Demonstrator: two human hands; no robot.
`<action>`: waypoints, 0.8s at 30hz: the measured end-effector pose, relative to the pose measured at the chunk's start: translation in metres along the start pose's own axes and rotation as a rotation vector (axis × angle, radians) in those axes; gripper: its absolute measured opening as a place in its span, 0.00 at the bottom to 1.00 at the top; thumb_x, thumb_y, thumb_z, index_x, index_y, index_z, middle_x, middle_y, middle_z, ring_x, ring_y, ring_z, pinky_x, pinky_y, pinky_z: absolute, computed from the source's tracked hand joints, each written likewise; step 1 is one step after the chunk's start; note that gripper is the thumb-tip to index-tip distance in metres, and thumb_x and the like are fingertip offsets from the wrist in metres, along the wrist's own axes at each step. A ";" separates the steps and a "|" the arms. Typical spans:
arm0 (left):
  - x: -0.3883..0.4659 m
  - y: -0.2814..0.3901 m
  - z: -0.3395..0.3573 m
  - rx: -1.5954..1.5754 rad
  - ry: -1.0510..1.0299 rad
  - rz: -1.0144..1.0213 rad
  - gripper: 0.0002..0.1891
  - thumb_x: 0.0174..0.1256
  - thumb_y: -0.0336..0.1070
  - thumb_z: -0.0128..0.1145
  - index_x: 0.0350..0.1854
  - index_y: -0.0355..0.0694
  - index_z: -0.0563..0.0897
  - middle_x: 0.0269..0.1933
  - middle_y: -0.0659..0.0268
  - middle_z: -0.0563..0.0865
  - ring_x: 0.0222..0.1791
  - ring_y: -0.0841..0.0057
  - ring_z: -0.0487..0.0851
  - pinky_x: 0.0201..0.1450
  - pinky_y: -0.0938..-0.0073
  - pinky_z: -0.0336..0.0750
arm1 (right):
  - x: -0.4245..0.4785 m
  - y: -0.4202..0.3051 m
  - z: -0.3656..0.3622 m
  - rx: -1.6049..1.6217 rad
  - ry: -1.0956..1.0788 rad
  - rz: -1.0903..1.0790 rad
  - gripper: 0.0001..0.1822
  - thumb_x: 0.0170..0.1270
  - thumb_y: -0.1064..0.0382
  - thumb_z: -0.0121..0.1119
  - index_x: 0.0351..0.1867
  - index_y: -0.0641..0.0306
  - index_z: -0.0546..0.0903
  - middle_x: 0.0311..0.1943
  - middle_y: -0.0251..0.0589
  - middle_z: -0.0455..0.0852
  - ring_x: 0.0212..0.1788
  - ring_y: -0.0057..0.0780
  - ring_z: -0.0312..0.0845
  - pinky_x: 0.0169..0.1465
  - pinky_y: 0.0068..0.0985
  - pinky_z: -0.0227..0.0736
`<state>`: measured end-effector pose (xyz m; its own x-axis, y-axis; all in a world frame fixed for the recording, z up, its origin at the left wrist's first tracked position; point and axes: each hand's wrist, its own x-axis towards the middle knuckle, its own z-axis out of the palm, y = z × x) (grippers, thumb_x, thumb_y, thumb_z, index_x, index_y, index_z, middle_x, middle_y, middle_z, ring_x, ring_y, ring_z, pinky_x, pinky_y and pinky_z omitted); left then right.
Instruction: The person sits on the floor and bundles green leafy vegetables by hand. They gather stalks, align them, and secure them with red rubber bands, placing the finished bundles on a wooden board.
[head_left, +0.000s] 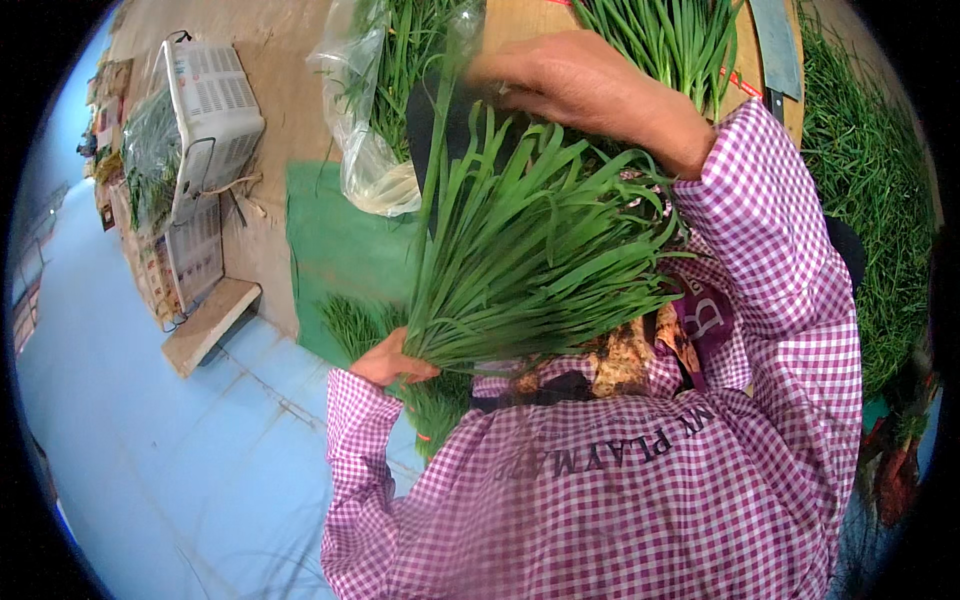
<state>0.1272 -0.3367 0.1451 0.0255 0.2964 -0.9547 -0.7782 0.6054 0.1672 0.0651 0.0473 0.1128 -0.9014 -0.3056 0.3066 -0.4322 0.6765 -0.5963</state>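
My left hand grips a bunch of Chinese chives near its gathered end. The long flat leaves fan out to the upper right across my lap. My right hand is raised above the bunch, its fingers blurred near the upper tip of a long upright leaf; whether they pinch it I cannot tell. Behind that hand, another bunch of chives lies on a round wooden board, with a red band partly under it. A cleaver rests at the board's right side.
A clear plastic bag of greens stands left of the board, by a green sheet. More chives lie below my left hand. A large heap of greens fills the right side. White plastic crates stand at the upper left.
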 end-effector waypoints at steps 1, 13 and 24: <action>0.000 0.000 0.001 -0.019 -0.008 0.006 0.21 0.50 0.25 0.61 0.48 0.33 0.71 0.30 0.64 0.80 0.23 0.82 0.73 0.21 0.82 0.64 | 0.002 -0.001 0.000 -0.001 -0.011 -0.003 0.10 0.55 0.61 0.57 0.38 0.56 0.76 0.28 0.43 0.81 0.36 0.44 0.78 0.37 0.40 0.70; 0.007 -0.009 -0.015 -0.259 -0.092 -0.081 0.30 0.52 0.24 0.61 0.56 0.35 0.59 0.36 0.56 0.80 0.28 0.75 0.77 0.29 0.77 0.69 | -0.018 0.007 0.004 0.382 0.250 0.332 0.08 0.59 0.61 0.58 0.34 0.63 0.80 0.21 0.35 0.78 0.23 0.20 0.71 0.28 0.19 0.65; -0.005 0.010 0.010 0.138 -0.061 0.056 0.23 0.49 0.25 0.60 0.51 0.34 0.71 0.26 0.67 0.77 0.23 0.81 0.72 0.23 0.79 0.65 | -0.159 0.018 -0.125 -0.067 0.608 0.603 0.12 0.66 0.63 0.52 0.47 0.61 0.80 0.42 0.37 0.83 0.48 0.23 0.76 0.51 0.22 0.71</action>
<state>0.1253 -0.3246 0.1544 0.0262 0.3745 -0.9269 -0.6860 0.6812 0.2558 0.2040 0.1918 0.1454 -0.7985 0.5179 0.3069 0.1360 0.6518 -0.7461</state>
